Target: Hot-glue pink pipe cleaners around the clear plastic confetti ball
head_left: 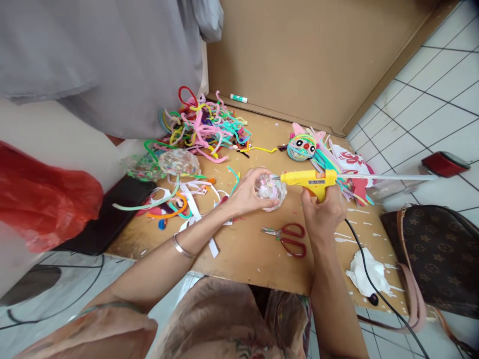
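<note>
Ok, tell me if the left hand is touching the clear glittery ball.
Touching. The head view shows the left hand cupping the clear glittery ball, fingers wrapped round it.

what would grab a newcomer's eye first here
The yellow glue gun gripped in the right hand at mid-table, its nozzle against a clear ball held by the left hand. Behind them sprawls a bright tangle of pipe cleaners; red scissors lie nearer the person.

- Left hand (247,195) cups a clear ball (270,188) mid-bench (247,254).
- Right hand (324,212) grips a yellow glue gun (310,179), nozzle touching the ball.
- Red scissors (288,238) lie near the front edge.
</note>
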### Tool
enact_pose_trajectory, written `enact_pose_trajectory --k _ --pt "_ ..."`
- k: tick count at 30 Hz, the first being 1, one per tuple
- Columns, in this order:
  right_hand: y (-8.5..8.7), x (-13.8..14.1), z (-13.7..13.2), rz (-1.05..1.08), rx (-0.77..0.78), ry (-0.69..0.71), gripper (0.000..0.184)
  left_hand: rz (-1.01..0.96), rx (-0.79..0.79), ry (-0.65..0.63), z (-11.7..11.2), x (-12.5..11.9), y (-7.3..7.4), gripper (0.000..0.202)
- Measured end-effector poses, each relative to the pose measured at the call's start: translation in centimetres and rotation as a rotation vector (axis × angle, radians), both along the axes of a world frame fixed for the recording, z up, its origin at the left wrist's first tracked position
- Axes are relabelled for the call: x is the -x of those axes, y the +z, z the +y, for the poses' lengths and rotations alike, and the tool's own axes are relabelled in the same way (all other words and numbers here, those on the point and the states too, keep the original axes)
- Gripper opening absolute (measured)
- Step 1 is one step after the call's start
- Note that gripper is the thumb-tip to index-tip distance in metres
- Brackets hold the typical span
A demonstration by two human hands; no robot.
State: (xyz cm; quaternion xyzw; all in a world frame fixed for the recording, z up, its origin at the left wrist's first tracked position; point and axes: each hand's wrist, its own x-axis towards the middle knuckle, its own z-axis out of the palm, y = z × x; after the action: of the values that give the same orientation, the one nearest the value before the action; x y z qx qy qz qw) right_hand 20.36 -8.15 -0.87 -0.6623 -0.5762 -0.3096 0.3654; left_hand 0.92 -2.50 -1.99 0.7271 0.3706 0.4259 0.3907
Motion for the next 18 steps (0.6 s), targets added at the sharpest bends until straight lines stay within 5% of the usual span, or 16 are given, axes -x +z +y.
enact_pose_trajectory --k 18 --pt "0.57 0.23 -0.38 0.087 0.074 0.026 0.013 0.022 -0.005 0.006 -0.18 0.01 0.11 0.063"
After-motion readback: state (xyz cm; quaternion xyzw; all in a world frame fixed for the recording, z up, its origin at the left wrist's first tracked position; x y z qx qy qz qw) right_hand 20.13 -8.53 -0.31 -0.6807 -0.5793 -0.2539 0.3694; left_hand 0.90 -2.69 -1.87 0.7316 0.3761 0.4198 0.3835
